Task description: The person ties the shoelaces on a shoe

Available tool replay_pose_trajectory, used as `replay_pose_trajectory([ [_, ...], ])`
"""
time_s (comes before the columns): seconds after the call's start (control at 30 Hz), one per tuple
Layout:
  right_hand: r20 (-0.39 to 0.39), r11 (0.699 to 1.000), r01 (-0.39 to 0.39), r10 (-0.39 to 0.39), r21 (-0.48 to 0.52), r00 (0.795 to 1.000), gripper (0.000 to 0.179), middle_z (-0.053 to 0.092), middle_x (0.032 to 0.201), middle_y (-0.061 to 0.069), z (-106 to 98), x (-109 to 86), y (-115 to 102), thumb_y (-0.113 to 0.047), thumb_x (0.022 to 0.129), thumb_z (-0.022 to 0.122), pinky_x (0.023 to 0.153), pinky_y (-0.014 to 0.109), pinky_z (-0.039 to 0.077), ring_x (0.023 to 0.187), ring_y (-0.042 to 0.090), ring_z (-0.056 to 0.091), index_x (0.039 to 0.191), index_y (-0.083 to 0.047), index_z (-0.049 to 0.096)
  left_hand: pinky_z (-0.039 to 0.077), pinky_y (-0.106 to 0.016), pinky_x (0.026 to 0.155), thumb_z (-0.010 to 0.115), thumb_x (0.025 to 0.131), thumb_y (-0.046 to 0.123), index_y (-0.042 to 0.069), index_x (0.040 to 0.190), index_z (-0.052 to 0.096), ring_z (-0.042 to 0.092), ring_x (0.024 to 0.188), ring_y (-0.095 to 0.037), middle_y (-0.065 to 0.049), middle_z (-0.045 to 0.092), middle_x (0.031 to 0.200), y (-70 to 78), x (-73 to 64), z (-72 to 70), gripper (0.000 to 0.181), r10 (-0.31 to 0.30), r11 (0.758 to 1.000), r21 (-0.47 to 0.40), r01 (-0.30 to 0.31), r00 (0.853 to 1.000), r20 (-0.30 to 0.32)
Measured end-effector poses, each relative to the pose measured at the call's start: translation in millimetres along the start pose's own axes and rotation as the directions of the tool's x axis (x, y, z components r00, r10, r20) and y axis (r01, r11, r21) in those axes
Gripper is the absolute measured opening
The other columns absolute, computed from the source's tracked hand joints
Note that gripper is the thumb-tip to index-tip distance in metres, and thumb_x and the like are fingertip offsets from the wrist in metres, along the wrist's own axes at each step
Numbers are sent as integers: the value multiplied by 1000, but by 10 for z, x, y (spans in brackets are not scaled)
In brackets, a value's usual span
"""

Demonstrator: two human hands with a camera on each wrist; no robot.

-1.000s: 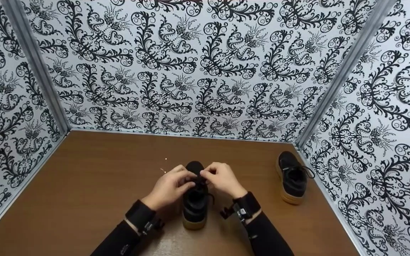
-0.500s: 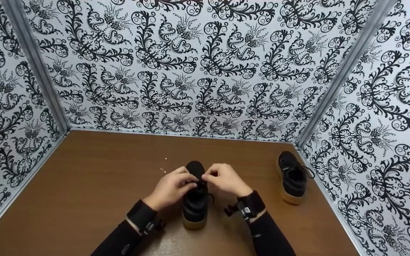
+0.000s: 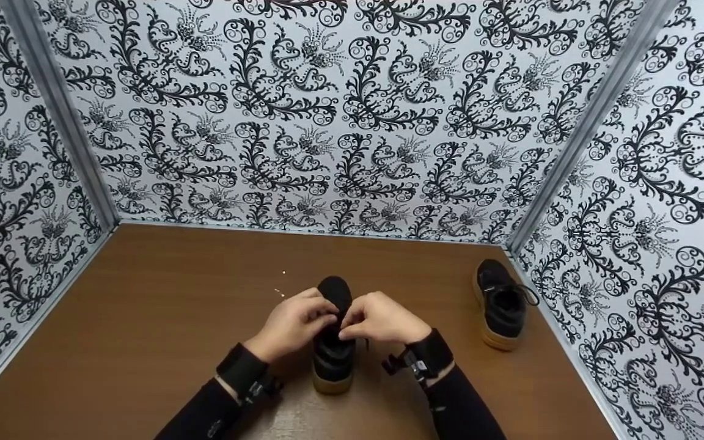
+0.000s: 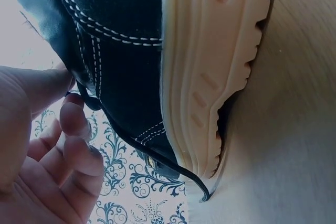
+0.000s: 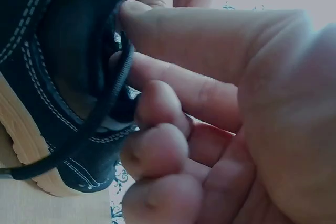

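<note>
A black shoe [image 3: 333,365] with a tan sole stands upright on the table, toe pointing away from me. My left hand [image 3: 291,322] is at its left side, pinching a dark shoelace [image 4: 156,156] between thumb and forefinger near the lacing; the lace's tip hangs past the sole. On the opposite side, my right hand [image 3: 384,320] has thumb and forefinger close together over the shoe's opening. In the right wrist view another stretch of lace [image 5: 97,115] runs across the forefinger's tip and appears pinched there. The hands hide most of the lacing.
A matching black shoe [image 3: 502,308], its lace hanging to the right, stands near the right wall. A few small pale specks [image 3: 280,292] lie left of the toe. Patterned walls [image 3: 291,122] enclose the brown table [image 3: 175,318] at the back and both sides.
My right hand has come nearer to me and inward, from the shoe's lacing to above its opening. The left hand has barely shifted, and the shoe stays in place.
</note>
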State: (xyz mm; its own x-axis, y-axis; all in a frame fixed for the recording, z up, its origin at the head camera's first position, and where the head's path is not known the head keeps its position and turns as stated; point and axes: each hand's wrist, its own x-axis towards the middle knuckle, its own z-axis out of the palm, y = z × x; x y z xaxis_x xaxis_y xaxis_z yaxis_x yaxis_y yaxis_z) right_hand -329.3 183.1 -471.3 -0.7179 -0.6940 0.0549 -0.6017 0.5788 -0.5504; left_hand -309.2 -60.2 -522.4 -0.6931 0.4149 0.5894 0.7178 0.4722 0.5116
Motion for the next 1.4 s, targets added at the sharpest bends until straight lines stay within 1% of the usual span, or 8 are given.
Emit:
replay_pose_trajectory([
  [0.17,-2,999,-24,24,-30,1000,6,77,85,-11,-20,-25,2,-24,95,86,71,21,53,76,-1,61,90,-21,85,58,-26,75,88,97,21,16,100,81,68,84,-12,0,71,96,-2,-7,15,9,13,1000,-7,-13,1000,13],
  [0.47,-6,998,-65,65,-24,998,6,70,88,-14,-126,-85,38,-24,94,85,78,25,54,82,3,61,88,-22,82,55,-24,73,86,98,31,20,94,76,61,82,-5,5,66,93,-7,-19,-4,16,3,997,72,-5,1000,29],
  [0.63,11,997,-75,75,-9,997,10,72,86,-12,-186,-123,58,-22,95,86,70,24,54,76,3,62,86,-21,81,55,-25,73,86,99,32,21,94,76,61,80,-5,6,67,93,-2,-29,-2,16,3,995,95,-5,1000,18],
  [0.77,52,996,-89,88,23,995,12,77,83,-5,-220,-156,63,-20,96,84,60,25,56,65,4,63,85,-18,82,54,-24,71,85,100,33,22,93,75,60,78,-5,6,67,91,-4,-35,8,16,10,994,110,-12,1000,14],
  [0.87,70,995,-96,94,26,993,12,77,82,-3,-236,-177,75,-18,97,83,57,26,56,62,5,63,85,-14,83,53,-24,70,84,100,32,22,93,75,60,77,-5,6,66,91,-9,-34,15,16,11,993,121,-13,1000,15],
  [1.03,85,994,-106,105,12,991,10,72,77,-9,-259,-205,105,-15,97,82,56,25,54,60,5,62,89,-8,83,53,-24,71,85,100,29,21,92,74,59,77,-4,7,66,90,-12,-32,13,15,2,994,113,-3,1000,13],
  [1.27,92,990,-138,135,19,987,11,68,73,-12,-284,-227,152,-17,96,82,55,26,53,57,7,61,87,-11,82,54,-25,72,86,99,26,20,91,74,62,79,-6,6,68,90,-21,-32,26,15,6,997,79,-5,1000,-8],
  [1.4,97,988,-153,150,25,984,11,68,71,-11,-271,-215,158,-16,96,80,55,25,51,56,7,60,85,-14,81,54,-26,73,85,100,28,20,89,74,64,79,-8,6,70,90,-21,-36,57,17,-17,998,58,19,999,-34],
])
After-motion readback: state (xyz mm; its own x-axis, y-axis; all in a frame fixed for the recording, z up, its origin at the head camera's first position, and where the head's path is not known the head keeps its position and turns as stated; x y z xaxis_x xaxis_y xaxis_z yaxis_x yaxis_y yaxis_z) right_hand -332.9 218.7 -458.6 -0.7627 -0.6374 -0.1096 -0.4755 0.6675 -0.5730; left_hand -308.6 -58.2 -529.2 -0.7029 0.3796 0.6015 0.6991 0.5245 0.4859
